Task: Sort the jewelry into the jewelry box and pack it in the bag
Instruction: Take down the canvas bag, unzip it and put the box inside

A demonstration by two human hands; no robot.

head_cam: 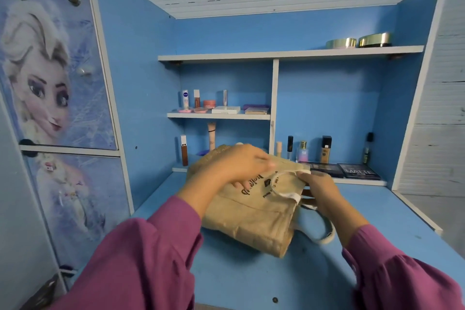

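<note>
The left hand (235, 166) lay flat on the tan bag (251, 216), motion-blurred; the right hand (318, 187) pinched its white handle (284, 184). The bag's contents were hidden.

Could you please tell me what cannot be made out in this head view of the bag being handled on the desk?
- Jewelry box: not visible; whether it is inside the bag is hidden by the fabric.
- Left hand: fingertips motion-blurred, grip unclear.
- Right hand: fingers at the white handle, partly hidden behind the bag.
- Bag print: upside down, partly covered by the left hand.
</note>
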